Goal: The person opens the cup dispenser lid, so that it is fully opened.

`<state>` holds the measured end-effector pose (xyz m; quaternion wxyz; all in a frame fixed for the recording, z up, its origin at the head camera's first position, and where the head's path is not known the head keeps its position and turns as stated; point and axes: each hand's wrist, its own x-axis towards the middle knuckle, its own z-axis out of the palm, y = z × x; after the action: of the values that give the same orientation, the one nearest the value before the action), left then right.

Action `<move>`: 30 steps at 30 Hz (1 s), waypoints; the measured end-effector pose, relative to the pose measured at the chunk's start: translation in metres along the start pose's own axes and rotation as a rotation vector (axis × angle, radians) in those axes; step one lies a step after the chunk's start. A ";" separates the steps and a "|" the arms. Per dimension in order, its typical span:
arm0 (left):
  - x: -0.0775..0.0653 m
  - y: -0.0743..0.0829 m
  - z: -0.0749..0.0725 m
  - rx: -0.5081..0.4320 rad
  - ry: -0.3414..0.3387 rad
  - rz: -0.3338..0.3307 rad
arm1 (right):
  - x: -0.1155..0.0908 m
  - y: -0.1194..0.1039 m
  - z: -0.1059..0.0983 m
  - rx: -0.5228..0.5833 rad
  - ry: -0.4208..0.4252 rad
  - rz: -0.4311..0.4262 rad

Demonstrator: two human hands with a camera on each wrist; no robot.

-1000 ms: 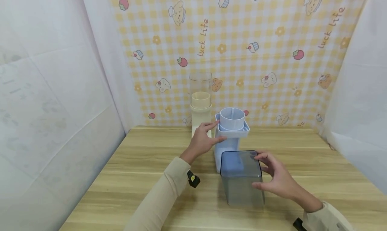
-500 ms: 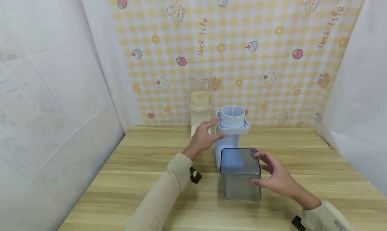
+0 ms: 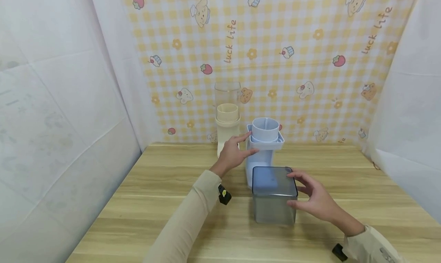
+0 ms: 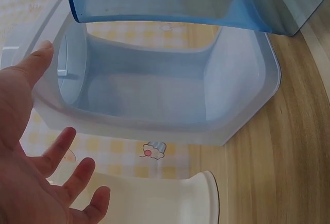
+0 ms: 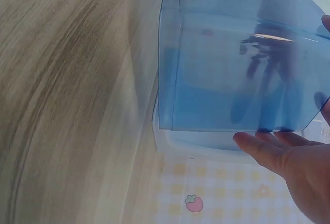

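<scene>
A light-blue stand [image 3: 263, 159] with a square rimmed head and a round collar [image 3: 264, 129] stands upright on the table. My left hand [image 3: 231, 154] is at the left of its head, thumb on the rim and the other fingers spread beside it, as the left wrist view also shows. In front of the stand is a see-through smoky square container [image 3: 275, 209], which looks bluish in the right wrist view. My right hand [image 3: 317, 202] grips its right side between thumb and fingers. Whether the container touches the table or the stand I cannot tell.
A cream stand [image 3: 227, 131] with a clear cover [image 3: 227, 92] on top is behind my left hand, near the patterned backdrop [image 3: 289, 33]. White cloth [image 3: 62, 102] hangs at both sides of the wooden table [image 3: 155, 201].
The container has moved a little away from me, levelling slightly, with my right hand on it. The blue stand has shifted slightly backward, while my left hand stays at its head.
</scene>
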<state>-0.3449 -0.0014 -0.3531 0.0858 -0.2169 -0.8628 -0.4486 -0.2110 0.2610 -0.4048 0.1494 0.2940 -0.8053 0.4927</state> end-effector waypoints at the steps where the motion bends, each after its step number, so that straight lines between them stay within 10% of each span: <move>1: 0.001 0.000 0.000 -0.002 0.000 -0.004 | 0.000 0.000 0.000 0.002 0.000 0.001; 30: 0.029 -0.004 0.000 0.071 -0.035 -0.023 | 0.001 0.007 -0.001 -0.083 -0.009 0.029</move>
<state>-0.3728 0.0051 -0.3464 0.0732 -0.2118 -0.8820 -0.4145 -0.2165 0.2644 -0.4086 0.1507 0.2780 -0.8299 0.4596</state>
